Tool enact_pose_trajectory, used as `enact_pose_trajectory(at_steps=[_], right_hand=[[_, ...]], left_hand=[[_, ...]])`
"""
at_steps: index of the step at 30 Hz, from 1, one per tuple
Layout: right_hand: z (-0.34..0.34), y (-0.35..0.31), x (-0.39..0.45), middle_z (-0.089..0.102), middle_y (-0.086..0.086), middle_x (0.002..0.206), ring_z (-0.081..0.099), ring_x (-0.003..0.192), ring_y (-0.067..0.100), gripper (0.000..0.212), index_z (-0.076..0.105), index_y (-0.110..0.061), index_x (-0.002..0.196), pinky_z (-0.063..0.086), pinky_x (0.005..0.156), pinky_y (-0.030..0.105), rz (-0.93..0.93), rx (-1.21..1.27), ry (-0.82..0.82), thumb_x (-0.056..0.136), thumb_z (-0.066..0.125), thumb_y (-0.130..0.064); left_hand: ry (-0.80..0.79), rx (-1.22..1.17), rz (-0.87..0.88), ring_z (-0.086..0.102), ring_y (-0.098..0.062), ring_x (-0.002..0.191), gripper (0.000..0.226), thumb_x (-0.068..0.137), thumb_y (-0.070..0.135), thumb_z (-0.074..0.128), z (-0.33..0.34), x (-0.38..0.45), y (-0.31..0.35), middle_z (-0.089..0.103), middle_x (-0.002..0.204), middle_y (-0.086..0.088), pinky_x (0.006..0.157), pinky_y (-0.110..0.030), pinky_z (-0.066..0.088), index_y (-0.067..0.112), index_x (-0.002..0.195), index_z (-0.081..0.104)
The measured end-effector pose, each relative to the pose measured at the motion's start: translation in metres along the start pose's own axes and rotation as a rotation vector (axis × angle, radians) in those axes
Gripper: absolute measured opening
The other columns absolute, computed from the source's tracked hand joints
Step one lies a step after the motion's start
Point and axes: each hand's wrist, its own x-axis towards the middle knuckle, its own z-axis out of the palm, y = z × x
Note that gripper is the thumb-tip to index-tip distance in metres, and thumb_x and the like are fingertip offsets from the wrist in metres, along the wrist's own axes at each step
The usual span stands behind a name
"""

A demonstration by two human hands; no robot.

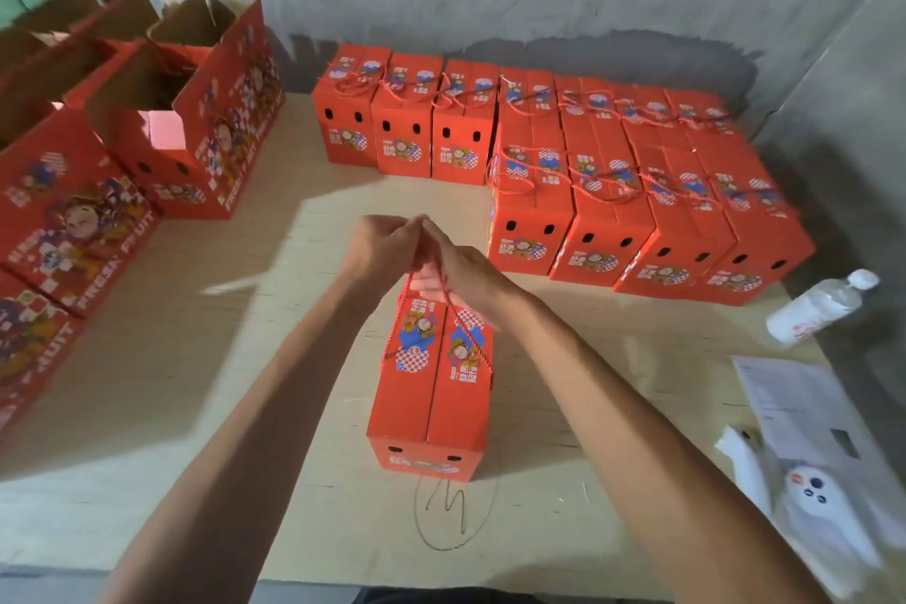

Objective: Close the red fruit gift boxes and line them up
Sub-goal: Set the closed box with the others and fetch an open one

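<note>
Both hands meeting at frame centre, pinching the red cord (443, 294) of one box (431, 387). Left hand (380, 250) with fingertips closed on the cord's top; right hand (461, 267) touching it, fingers curled round the same cord and lifting it above the lid. Cord strands running down to both sides of the box. Box resting on the table (196, 358) just below centre, its two lid flaps meeting along a middle seam, so apparently closed.

Possible trouble from here: pulling the cord too hard likely to tip the box or spring the flaps open again; a cord left looped high likely to snag a neighbour when sliding the box into line.

Closed boxes (613, 191) already lined up in two rows across the upper right, cords lying over their lids. Front row ending near the right edge, leaving little room there; free table left of that row, between it and the hands. Open boxes (162, 113) waiting at upper left, flaps standing up, more red boxes running down the left edge. Bottle (823, 304) lying on its side at right, papers (804, 402) below it, and a white object (809, 486) at lower right, too blurred to identify. Pen scribble (456, 510) on the table below the box.
</note>
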Motion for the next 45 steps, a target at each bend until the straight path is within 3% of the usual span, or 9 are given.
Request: enact_pose_trajectory(at_steps=[4, 8, 12, 17, 24, 33, 37, 43, 45], right_hand=[[0.002, -0.007, 0.000, 0.078, 0.016, 0.091, 0.077, 0.089, 0.031, 0.101, 0.070, 0.003, 0.109, 0.061, 0.091, 0.043, 0.001, 0.215, -0.010, 0.084, 0.038, -0.090], [-0.005, -0.016, 0.005, 0.063, 0.007, 0.065, 0.069, 0.063, 0.028, 0.069, 0.066, -0.008, 0.081, 0.061, 0.065, 0.035, 0.036, 0.289, 0.105, 0.088, 0.055, -0.076], [-0.006, -0.031, 0.024, 0.059, 0.010, 0.057, 0.063, 0.049, 0.026, 0.055, 0.064, -0.006, 0.077, 0.052, 0.047, 0.028, 0.126, 0.285, 0.273, 0.095, 0.059, -0.057], [-0.010, -0.048, 0.059, 0.050, 0.006, 0.046, 0.048, 0.036, 0.018, 0.015, 0.064, -0.002, 0.083, 0.056, 0.056, 0.034, 0.105, 0.389, 0.339, 0.092, 0.060, -0.012], [-0.043, -0.079, 0.115, 0.048, -0.002, 0.044, 0.047, 0.038, 0.014, 0.014, 0.061, -0.007, 0.074, 0.055, 0.054, 0.032, 0.008, 0.319, 0.380, 0.088, 0.060, -0.008], [-0.102, -0.115, 0.221, 0.057, 0.003, 0.053, 0.056, 0.045, 0.018, 0.016, 0.066, -0.001, 0.079, 0.051, 0.049, 0.027, -0.044, 0.222, 0.533, 0.089, 0.059, -0.011], [-0.124, -0.117, 0.262, 0.057, 0.001, 0.050, 0.057, 0.041, 0.014, 0.020, 0.065, -0.006, 0.072, 0.052, 0.054, 0.031, -0.053, 0.189, 0.576, 0.090, 0.058, -0.012], [-0.150, -0.092, 0.297, 0.057, 0.005, 0.052, 0.063, 0.050, 0.021, 0.024, 0.059, -0.004, 0.070, 0.052, 0.059, 0.036, -0.083, 0.119, 0.598, 0.092, 0.056, -0.010], [-0.154, -0.088, 0.305, 0.058, 0.008, 0.053, 0.062, 0.051, 0.021, 0.022, 0.060, -0.001, 0.074, 0.057, 0.065, 0.041, -0.131, 0.104, 0.575, 0.093, 0.057, -0.009]], left_hand=[[0.148, 0.313, 0.192, 0.072, -0.023, 0.065, 0.042, 0.100, 0.028, 0.055, 0.011, 0.005, 0.012, 0.074, 0.068, -0.009, 0.057, -0.033, 0.053, 0.008, 0.067, 0.073], [0.265, 0.467, 0.353, 0.064, -0.026, 0.060, 0.041, 0.105, 0.028, 0.046, 0.015, 0.009, 0.013, 0.068, 0.067, -0.008, 0.050, -0.033, 0.038, 0.006, 0.077, 0.065], [0.299, 0.514, 0.480, 0.064, -0.025, 0.063, 0.028, 0.100, 0.022, 0.052, 0.014, 0.019, 0.015, 0.072, 0.074, -0.006, 0.058, -0.034, 0.047, 0.009, 0.081, 0.067], [0.201, 0.468, 0.389, 0.069, -0.022, 0.082, 0.025, 0.102, 0.030, 0.053, 0.008, 0.048, 0.007, 0.074, 0.094, -0.003, 0.066, -0.027, 0.041, 0.011, 0.097, 0.069], [0.013, 0.542, 0.224, 0.054, -0.033, 0.128, 0.052, 0.102, 0.038, 0.056, 0.005, 0.095, -0.031, 0.055, 0.143, -0.016, 0.100, -0.041, 0.045, 0.007, 0.143, 0.046], [-0.093, 0.366, 0.155, 0.061, -0.025, 0.112, 0.042, 0.103, 0.045, 0.054, 0.037, 0.206, -0.030, 0.063, 0.123, -0.007, 0.084, -0.033, 0.046, 0.013, 0.130, 0.058], [-0.209, 0.442, 0.182, 0.038, -0.022, 0.146, 0.067, 0.095, 0.033, 0.070, 0.055, 0.251, -0.038, 0.041, 0.159, -0.007, 0.118, -0.033, 0.034, 0.009, 0.152, 0.044], [-0.185, 0.328, 0.216, 0.029, -0.022, 0.153, 0.069, 0.090, 0.003, 0.072, 0.087, 0.290, -0.058, 0.033, 0.164, -0.009, 0.119, -0.018, 0.021, 0.001, 0.152, 0.042], [-0.151, 0.294, 0.275, 0.025, -0.023, 0.155, 0.062, 0.095, 0.005, 0.068, 0.092, 0.292, -0.067, 0.034, 0.164, -0.010, 0.124, -0.026, 0.021, 0.001, 0.152, 0.043]])
